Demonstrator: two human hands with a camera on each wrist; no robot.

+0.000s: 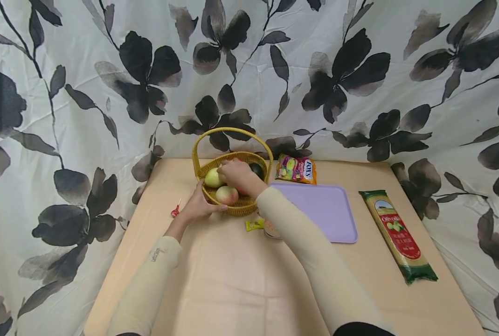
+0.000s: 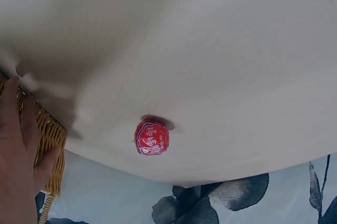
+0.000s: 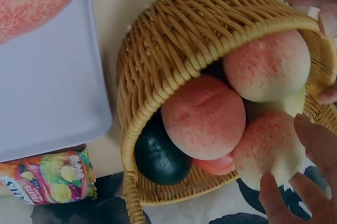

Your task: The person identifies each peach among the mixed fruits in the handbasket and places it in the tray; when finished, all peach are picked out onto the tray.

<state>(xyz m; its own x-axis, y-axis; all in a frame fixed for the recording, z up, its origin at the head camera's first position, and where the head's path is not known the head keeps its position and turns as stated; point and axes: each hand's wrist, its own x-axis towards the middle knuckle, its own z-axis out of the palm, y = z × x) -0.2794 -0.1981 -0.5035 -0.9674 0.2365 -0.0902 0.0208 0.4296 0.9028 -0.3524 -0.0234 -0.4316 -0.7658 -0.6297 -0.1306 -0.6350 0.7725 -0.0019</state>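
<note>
A yellow wicker basket with a tall handle holds several fruits. My left hand grips its near left rim; in the left wrist view those fingers lie against the weave. Inside the basket, my right hand holds a pale, pink-speckled peach, thumb and fingertips round it. Another peach lies near the rim, beside a redder peach. A dark green, smooth fruit sits at one side, and a small red fruit is partly hidden underneath.
Right of the basket lies a lilac tray, with a colourful candy bag behind it and a long pasta packet farther right. A yellow wrapper and a pink speckled round thing are near my right sleeve. A red-wrapped lollipop lies left.
</note>
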